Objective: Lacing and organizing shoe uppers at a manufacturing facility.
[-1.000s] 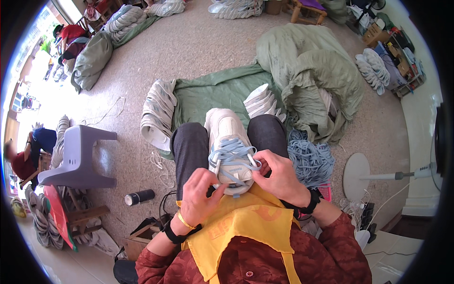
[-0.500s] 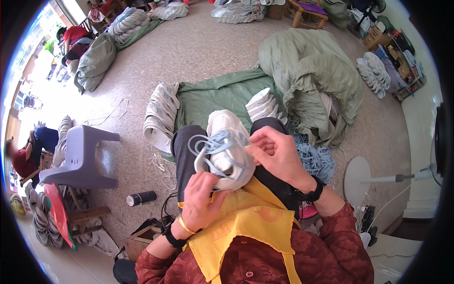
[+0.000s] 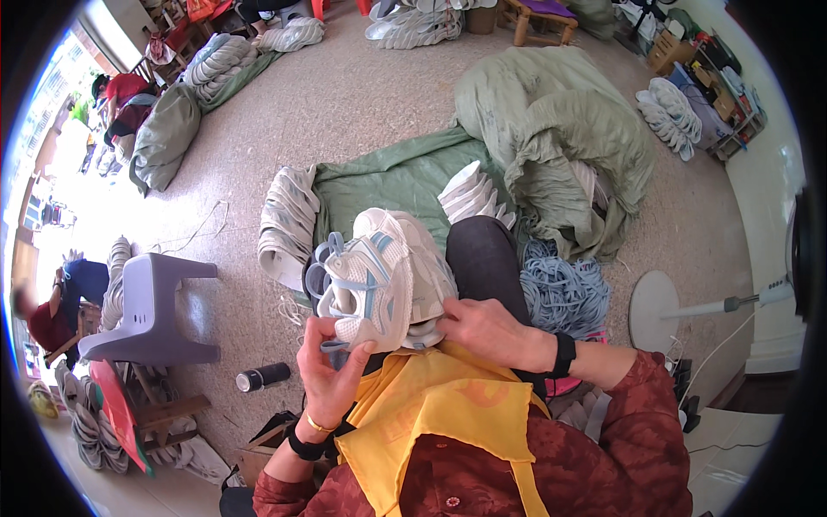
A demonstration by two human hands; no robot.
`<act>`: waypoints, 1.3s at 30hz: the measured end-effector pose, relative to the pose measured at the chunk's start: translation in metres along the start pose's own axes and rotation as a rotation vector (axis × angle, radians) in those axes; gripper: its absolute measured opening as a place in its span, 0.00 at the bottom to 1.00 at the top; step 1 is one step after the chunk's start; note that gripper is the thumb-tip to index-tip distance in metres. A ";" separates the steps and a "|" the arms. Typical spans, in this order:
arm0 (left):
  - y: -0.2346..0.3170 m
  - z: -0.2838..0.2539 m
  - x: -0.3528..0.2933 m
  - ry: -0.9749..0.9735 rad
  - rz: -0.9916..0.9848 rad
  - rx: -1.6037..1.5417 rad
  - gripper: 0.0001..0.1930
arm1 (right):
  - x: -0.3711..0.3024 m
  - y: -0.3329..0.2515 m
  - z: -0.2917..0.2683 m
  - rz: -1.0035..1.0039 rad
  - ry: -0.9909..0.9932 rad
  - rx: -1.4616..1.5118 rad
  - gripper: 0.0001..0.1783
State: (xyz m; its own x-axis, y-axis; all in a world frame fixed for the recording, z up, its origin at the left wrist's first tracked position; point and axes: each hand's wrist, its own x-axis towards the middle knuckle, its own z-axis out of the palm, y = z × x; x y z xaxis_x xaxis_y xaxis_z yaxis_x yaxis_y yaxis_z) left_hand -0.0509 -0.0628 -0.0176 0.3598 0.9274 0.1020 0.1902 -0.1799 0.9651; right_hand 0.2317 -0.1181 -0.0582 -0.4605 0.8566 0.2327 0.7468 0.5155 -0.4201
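Over my lap a white mesh shoe upper (image 3: 379,267) with light-blue trim is tilted, its blue lace loops facing left. My left hand (image 3: 330,366) grips its lower left edge between thumb and fingers. Against its right side lies another white shoe upper (image 3: 426,263); whether the two are joined I cannot tell. My right hand (image 3: 489,332) is closed at the lower right edge of this one, and its fingertips are partly hidden there. A heap of light-blue laces (image 3: 564,289) lies right of my knee.
Nested white uppers stand at the left (image 3: 289,228) and right (image 3: 472,196) of a green cloth (image 3: 388,172). Behind is a large green sack (image 3: 560,121). A grey plastic chair (image 3: 151,306) and black cylinder (image 3: 263,376) are left, a white fan base (image 3: 653,312) right. Other people sit far left.
The upper has turned onto its side, lace loops now facing left, and a second upper shows beside it. My right hand has come down to the lower edge; my left hand has shifted left.
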 end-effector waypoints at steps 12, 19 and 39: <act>0.037 -0.012 0.015 0.113 0.128 -0.100 0.19 | 0.005 -0.007 0.023 -0.068 -0.090 0.007 0.12; 0.096 -0.033 0.031 0.256 0.314 -0.114 0.21 | 0.017 -0.024 -0.014 0.014 -0.105 0.049 0.12; 0.116 -0.031 0.094 0.278 0.447 -0.108 0.13 | 0.023 -0.019 -0.073 0.165 0.067 0.063 0.23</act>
State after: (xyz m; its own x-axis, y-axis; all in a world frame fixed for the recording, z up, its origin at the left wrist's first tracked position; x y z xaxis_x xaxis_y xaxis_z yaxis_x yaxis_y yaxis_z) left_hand -0.0232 0.0140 0.1117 0.1260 0.8226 0.5545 -0.0269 -0.5559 0.8308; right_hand 0.2421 -0.1065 0.0194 -0.2994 0.9301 0.2130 0.7773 0.3672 -0.5109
